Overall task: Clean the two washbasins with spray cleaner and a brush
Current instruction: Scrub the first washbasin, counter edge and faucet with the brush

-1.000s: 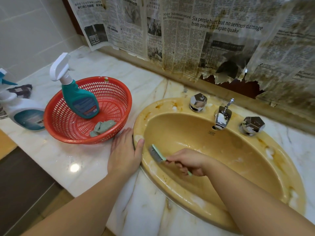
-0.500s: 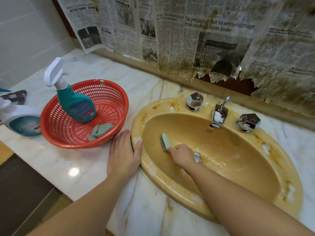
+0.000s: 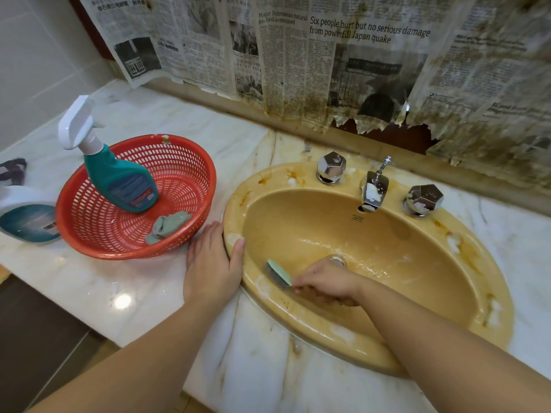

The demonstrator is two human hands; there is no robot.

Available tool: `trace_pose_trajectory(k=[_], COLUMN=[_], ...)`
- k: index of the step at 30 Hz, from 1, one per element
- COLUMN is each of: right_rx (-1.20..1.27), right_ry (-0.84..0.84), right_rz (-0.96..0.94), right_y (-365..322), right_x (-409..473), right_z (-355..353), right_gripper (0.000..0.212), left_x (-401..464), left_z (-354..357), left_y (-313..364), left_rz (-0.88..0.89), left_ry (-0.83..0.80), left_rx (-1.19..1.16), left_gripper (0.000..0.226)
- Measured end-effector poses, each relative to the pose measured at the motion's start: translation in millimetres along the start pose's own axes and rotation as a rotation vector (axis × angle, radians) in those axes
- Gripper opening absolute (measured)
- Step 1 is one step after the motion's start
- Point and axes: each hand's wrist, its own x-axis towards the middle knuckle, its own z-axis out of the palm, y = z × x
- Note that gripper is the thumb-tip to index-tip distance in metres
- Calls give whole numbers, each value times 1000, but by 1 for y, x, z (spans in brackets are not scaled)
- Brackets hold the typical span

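A stained yellow washbasin [image 3: 465, 329] is set into the marble counter, with foam patches on its rim. My right hand [image 3: 328, 283] is inside the bowl and grips the handle of a small green brush [image 3: 278, 272], whose bristles press on the bowl's near left wall. My left hand [image 3: 210, 265] rests flat on the counter, its thumb hooked over the basin's left rim. A teal spray bottle [image 3: 119, 177] with a white trigger leans in a red basket [image 3: 89, 231]. Only one basin is in view.
A chrome tap [image 3: 374, 189] and two chrome knobs [image 3: 331, 167] [image 3: 423, 199] sit at the basin's back. The basket also holds a grey-green cloth [image 3: 168, 226]. A white bottle [image 3: 26, 219] lies at the far left. Torn, stained newspaper [image 3: 328, 55] covers the wall.
My right hand has drawn the brush from higher on the bowl's left wall back down toward the near left side. The left hand has stayed on the rim.
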Motion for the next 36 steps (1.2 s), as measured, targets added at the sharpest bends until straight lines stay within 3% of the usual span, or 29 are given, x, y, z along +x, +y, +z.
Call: trace_pose_trajectory(k=[2, 6, 7, 10, 12, 15, 17, 18, 20, 22, 25, 26, 28, 30, 32, 33, 36], right_rx=[1, -392, -401, -94, -100, -499, -556, -493, -146, -42, -613, -663, -403, -70, -64, -204, -603], right_ry=[-64, 452, 479, 78, -94, 111, 139, 31, -265, -372, -8, 65, -42, -300, -394, -325, 118], right_rz=[26, 169, 146, 18, 65, 193, 158, 99, 84, 97, 136, 129, 29, 25, 30, 47, 143], right_y=[-1, 22, 24, 9, 9, 18, 19, 15, 5, 8, 23, 26, 28, 22, 28, 32, 43], right_x=[-3, 16, 18, 4, -4, -2, -1, -5, -16, -18, -13, -13, -17, -28, -26, -20, 0], right_z=[-11, -25, -18, -5, -24, -50, -47, -41, -38, -49, -52, -47, -38, -41, -52, -56, -62], right_gripper=[21, 22, 25, 27, 24, 32, 35, 34, 25, 21, 37, 41, 34, 22, 19, 21, 34], left_x=[0, 0, 1, 1, 1, 1, 0, 0, 1, 1, 2, 2, 2, 3, 1, 1, 1], left_z=[0, 2, 2, 3, 3, 2, 2, 1, 2, 3, 3, 3, 3, 4, 4, 4, 3], left_y=[0, -1, -2, -2, -2, -2, -1, -1, -2, -2, -2, -2, -2, -2, -2, -2, -2], left_rz=[3, 6, 5, 3, 0, 2, 1, 2, 6, 7, 7, 7, 9, 7, 8, 10, 11], left_ry=[-2, 6, 7, 3, 0, 6, 7, 9, 11, 10, 11, 12, 14, 15, 17, 18, 15], left_rx=[0, 15, 16, 18, 19, 22, 17, 16, 14, 16, 14, 13, 15, 16, 15, 13, 1], left_gripper=[67, 68, 68, 69, 69, 68, 67, 66, 66, 66, 66, 66, 65, 64, 64, 64, 64])
